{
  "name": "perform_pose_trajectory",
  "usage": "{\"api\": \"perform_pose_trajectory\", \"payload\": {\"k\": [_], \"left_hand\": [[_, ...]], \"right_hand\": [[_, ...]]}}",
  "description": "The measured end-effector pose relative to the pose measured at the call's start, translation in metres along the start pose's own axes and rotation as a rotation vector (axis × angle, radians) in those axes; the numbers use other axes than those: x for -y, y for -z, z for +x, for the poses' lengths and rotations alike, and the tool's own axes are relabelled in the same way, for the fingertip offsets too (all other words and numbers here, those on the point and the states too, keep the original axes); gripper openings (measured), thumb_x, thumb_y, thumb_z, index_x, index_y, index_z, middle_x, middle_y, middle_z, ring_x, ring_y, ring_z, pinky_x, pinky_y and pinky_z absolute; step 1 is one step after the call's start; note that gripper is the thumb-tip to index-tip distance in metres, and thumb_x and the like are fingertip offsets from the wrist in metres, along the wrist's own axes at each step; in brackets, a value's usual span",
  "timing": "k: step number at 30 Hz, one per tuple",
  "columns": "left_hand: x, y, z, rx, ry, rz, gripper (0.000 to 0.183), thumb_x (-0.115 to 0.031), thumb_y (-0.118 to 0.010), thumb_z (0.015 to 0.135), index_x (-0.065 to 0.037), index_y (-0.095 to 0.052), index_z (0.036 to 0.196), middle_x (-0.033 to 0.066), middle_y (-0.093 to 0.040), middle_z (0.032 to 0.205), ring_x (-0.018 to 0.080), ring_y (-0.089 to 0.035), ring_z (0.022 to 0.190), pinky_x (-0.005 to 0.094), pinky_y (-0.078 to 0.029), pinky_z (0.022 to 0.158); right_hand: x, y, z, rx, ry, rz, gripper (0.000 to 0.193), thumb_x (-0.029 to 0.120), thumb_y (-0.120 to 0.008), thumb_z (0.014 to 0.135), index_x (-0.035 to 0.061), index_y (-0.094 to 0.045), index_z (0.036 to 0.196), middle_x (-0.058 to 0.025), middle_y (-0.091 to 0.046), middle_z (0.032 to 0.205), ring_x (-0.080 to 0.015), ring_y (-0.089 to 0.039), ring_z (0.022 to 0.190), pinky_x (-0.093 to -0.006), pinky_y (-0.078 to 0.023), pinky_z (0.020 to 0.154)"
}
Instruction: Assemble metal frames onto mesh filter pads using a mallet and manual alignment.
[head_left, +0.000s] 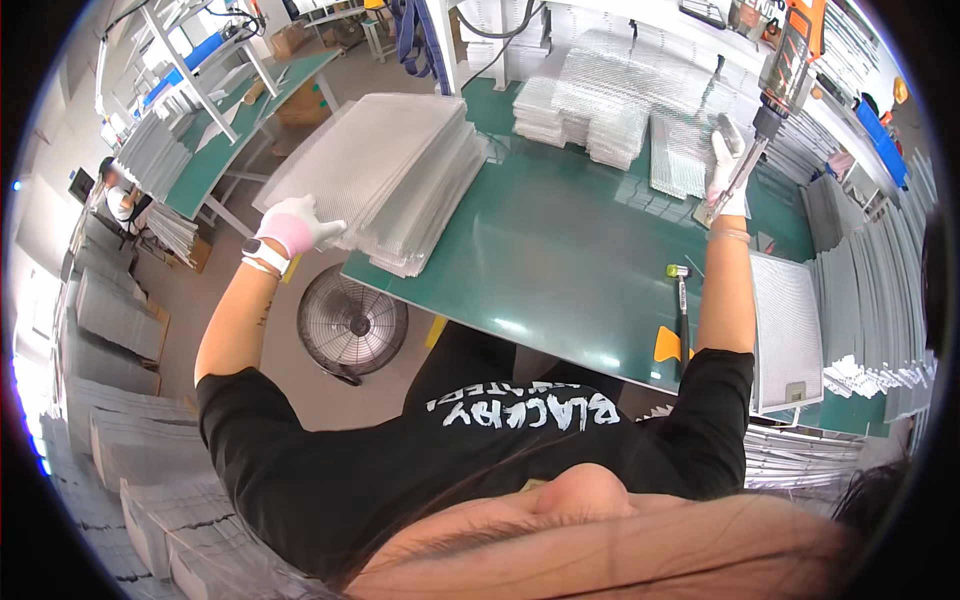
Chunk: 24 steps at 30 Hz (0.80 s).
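Note:
My left hand (294,226), in a white and pink glove, is at the near left edge of a tall stack of mesh panels (365,165). Its fingers are stretched and apart against that edge. At the far right, my right hand (730,170), also gloved, is raised beside a smaller pile of narrow mesh panels (680,160). Those fingers point up and look apart, though a hanging orange power driver (785,75) with a long shaft hides part of the hand. I cannot see anything held in it.
A green table (560,230) bears more mesh stacks (610,90) at the back. A mallet (682,300) and an orange scraper-like piece (668,345) lie near its right front. A floor fan (355,322) stands below left. Framed panels (785,330) lean right. A person (125,200) sits far left.

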<state>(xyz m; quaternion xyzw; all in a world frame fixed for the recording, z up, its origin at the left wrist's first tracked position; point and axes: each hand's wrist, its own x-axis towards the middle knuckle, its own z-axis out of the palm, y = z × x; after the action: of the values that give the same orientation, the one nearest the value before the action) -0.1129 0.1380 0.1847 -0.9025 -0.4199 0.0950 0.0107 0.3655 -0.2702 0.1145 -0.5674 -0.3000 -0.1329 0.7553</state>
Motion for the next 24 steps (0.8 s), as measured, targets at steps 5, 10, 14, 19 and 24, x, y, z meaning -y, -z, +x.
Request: {"api": "perform_pose_trajectory", "payload": {"k": [5,10,14,19,24], "left_hand": [[0.002,-0.010,-0.011,0.121,-0.003,-0.217,0.089,-0.061,-0.070,0.070,0.009,-0.053,0.122,0.0239,-0.067,0.106,0.0360,-0.064,0.103,0.0388,-0.048,0.093],[0.037,-0.002,-0.007,-0.103,-0.160,-0.401,0.099,-0.057,-0.076,0.068,0.012,-0.045,0.132,0.0264,-0.057,0.126,0.0347,-0.057,0.117,0.0358,-0.042,0.101],[0.075,0.025,-0.022,-0.291,-0.120,-0.709,0.077,-0.042,-0.072,0.080,0.006,-0.046,0.135,0.0197,-0.059,0.125,0.0233,-0.058,0.114,0.0309,-0.043,0.098],[0.051,0.019,-0.115,-0.517,-0.293,-1.206,0.064,-0.024,-0.065,0.085,-0.001,-0.042,0.140,0.0145,-0.053,0.128,0.0202,-0.052,0.116,0.0326,-0.039,0.102],[-0.040,-0.050,-0.162,-0.941,-0.700,-0.508,0.059,-0.030,-0.079,0.063,-0.004,-0.061,0.113,0.0173,-0.059,0.114,0.0364,-0.054,0.112,0.0460,-0.042,0.097]], "right_hand": [[0.021,0.003,-0.018,-0.056,-0.036,0.182,0.034,0.012,-0.062,0.091,0.0032,-0.055,0.123,-0.0044,-0.062,0.106,-0.0120,-0.059,0.096,-0.0292,-0.047,0.085],[0.006,0.038,-0.027,-0.011,-0.139,0.483,0.038,0.002,-0.061,0.088,0.0041,-0.053,0.126,-0.0063,-0.063,0.115,-0.0159,-0.061,0.100,-0.0312,-0.050,0.087],[0.029,0.031,-0.046,-0.033,-0.118,0.456,0.044,0.009,-0.063,0.089,0.0038,-0.049,0.131,-0.0089,-0.060,0.119,-0.0199,-0.061,0.105,-0.0339,-0.051,0.089],[0.054,0.027,-0.075,0.014,-0.155,0.576,0.041,0.008,-0.058,0.093,0.0078,-0.048,0.133,-0.0066,-0.058,0.125,-0.0172,-0.058,0.110,-0.0333,-0.049,0.091],[0.049,0.031,-0.085,-0.122,-0.196,0.563,0.042,0.009,-0.056,0.093,0.0055,-0.045,0.133,-0.0097,-0.056,0.123,-0.0226,-0.057,0.110,-0.0420,-0.051,0.089]]}}
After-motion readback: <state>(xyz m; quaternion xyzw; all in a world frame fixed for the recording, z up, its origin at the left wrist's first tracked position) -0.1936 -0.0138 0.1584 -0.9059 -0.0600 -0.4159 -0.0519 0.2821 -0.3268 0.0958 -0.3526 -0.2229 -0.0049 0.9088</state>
